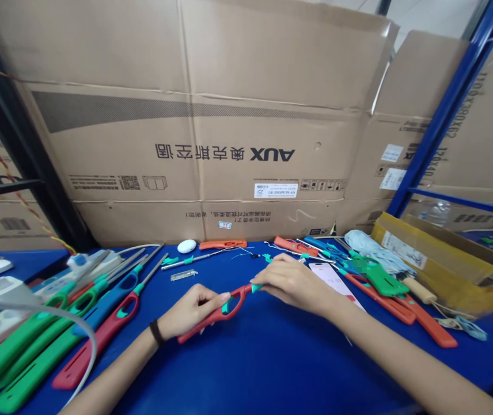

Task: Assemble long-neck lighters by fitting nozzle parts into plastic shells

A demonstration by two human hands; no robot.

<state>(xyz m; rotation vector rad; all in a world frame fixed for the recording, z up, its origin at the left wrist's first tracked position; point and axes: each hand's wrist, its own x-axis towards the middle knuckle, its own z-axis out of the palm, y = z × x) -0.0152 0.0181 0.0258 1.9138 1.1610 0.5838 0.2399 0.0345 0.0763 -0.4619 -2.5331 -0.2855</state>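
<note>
Left hand (192, 314) closed around the handle of a red lighter (209, 324), thumb along its upper side near the teal trigger (226, 305); a black band (156, 333) circles that wrist; right hand (287, 282) narrowed, fingertips at the teal collar (256, 287) on the lighter's front end; the lighter is thus between both hands, tilted, above the blue table (250, 369).

Just beyond the left hand lies a clear piece (184, 276); farther off, a white oval object (186, 246) and, to its right, an orange lighter (223, 245); left of that hand, a row of lighters (63, 349), with a white cable (93, 337) crossing it.

Right of the right hand, partly behind the forearm, a phone (330, 279); past it, a green lighter (385, 279); farthest right, a yellow box (436, 259); beyond both hands stands a carton (229, 124).
</note>
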